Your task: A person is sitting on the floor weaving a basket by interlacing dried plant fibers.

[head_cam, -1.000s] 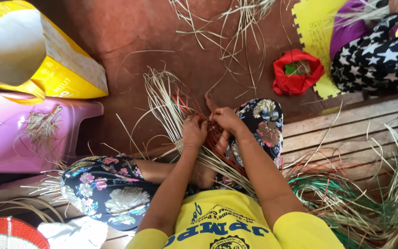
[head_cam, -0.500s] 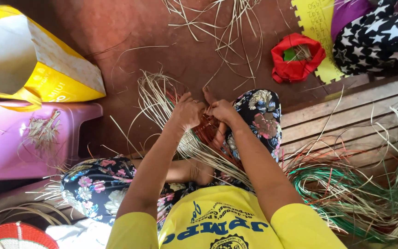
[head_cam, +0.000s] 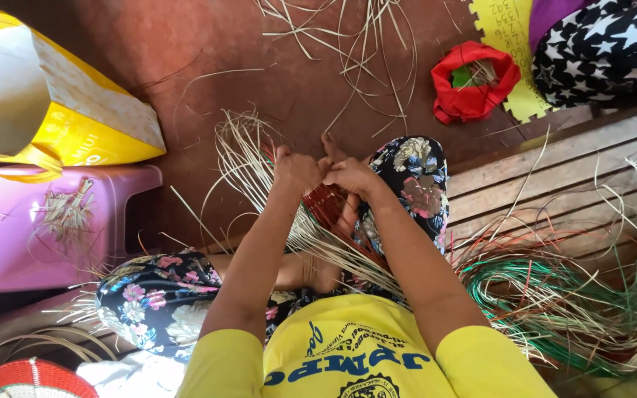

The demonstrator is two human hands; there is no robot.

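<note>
The work in hand looks like the weaving step itself: both hands meet over a half-made piece of reddish-brown and pale straw weaving (head_cam: 327, 210) that lies between the knees, just at 12 o'clock of the yellow shirt. The left hand (head_cam: 296, 168) is closed, fingers pressed on a fan of pale strands (head_cam: 248, 158) that spray out toward 10 o'clock; the right hand (head_cam: 354, 175) is curled tight against it, pinching strands at the edge of the weaving, though exactly which strand cannot be made out. Judged from this, the next move calls for a steady hold on the woven edge while one strand is guided across the others. As for containers, a red cloth bag (head_cam: 473, 81) at 1 o'clock stands open with something green and a few straws inside. A yellow bag (head_cam: 68, 110) at 10 o'clock rests on a pink plastic stool (head_cam: 60, 221); its contents are hidden. Loose green and red strands (head_cam: 554, 295) pile at 3 o'clock on wooden slats (head_cam: 554, 177).
</note>
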